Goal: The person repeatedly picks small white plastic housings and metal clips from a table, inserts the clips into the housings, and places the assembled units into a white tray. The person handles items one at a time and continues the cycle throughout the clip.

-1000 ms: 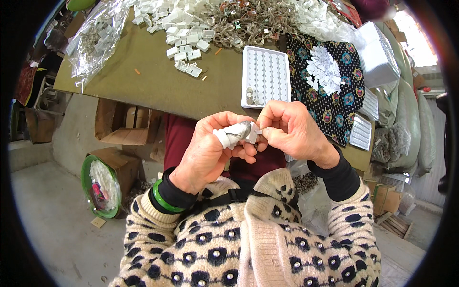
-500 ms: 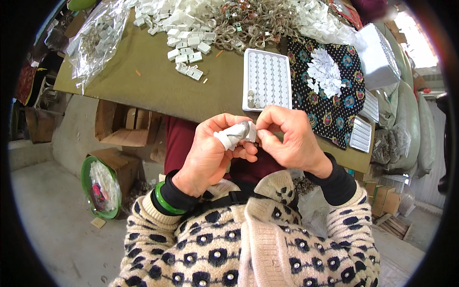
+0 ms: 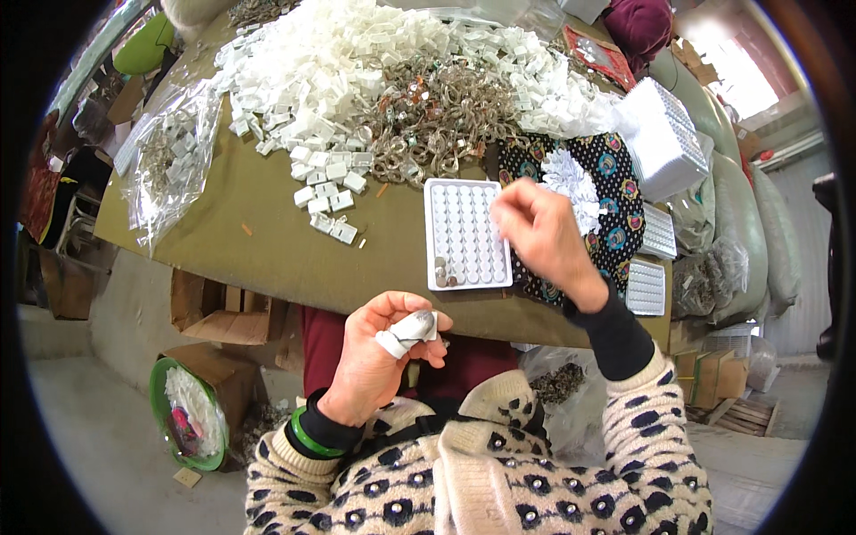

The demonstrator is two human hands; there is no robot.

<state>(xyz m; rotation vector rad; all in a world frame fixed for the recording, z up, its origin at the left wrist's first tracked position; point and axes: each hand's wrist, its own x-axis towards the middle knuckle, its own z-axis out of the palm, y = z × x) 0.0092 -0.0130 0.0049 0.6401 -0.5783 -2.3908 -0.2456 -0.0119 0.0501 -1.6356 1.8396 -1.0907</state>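
My left hand [image 3: 379, 357] is in front of the table's near edge. A white wrapping with a grey-stained end [image 3: 412, 331] covers one of its fingers. The fingers are curled together on a small white piece [image 3: 434, 325], partly hidden. Above the right side of a white plastic tray [image 3: 430, 234], my right hand [image 3: 544, 236] has thumb and forefinger drawn together; what is between them, if anything, is too small to make out. The tray has rows of round hollows, with several small grey round pieces [image 3: 443, 274] in its near left corner.
White small boxes [image 3: 303, 80] and clear rings [image 3: 446, 111] are heaped at the back. White paper slips [image 3: 571, 183] lie on a dark patterned cloth [image 3: 615, 147]. Stacked trays [image 3: 664, 143] stand right; a clear bag [image 3: 174, 160] lies left. A green basin [image 3: 160, 406] is on the floor.
My hands have parted. The right hand has gone from the white piece to above the tray, while the left stays near my lap with the piece. The view has shifted, showing more of the heap.
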